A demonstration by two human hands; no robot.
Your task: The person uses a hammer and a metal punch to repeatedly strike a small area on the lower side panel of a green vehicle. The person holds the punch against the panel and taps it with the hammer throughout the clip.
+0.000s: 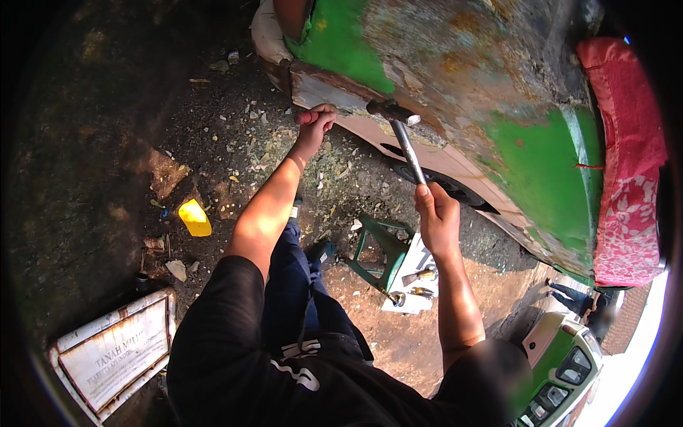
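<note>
Right hand [439, 217] grips a metal-shafted hammer [409, 151] at 1 o'clock, over the vehicle body panel [455, 78]; left hand [316, 128] encloses a red handle [306, 117]. Panel appears partly stripped; green paint [537, 167] remains.

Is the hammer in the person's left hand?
No, the right hand grips the hammer, while the left hand holds a red object.

Silver-shafted hammer [406, 144] slants in the right hand [437, 212], red handle [306, 117] in the left hand [320, 122]
</note>
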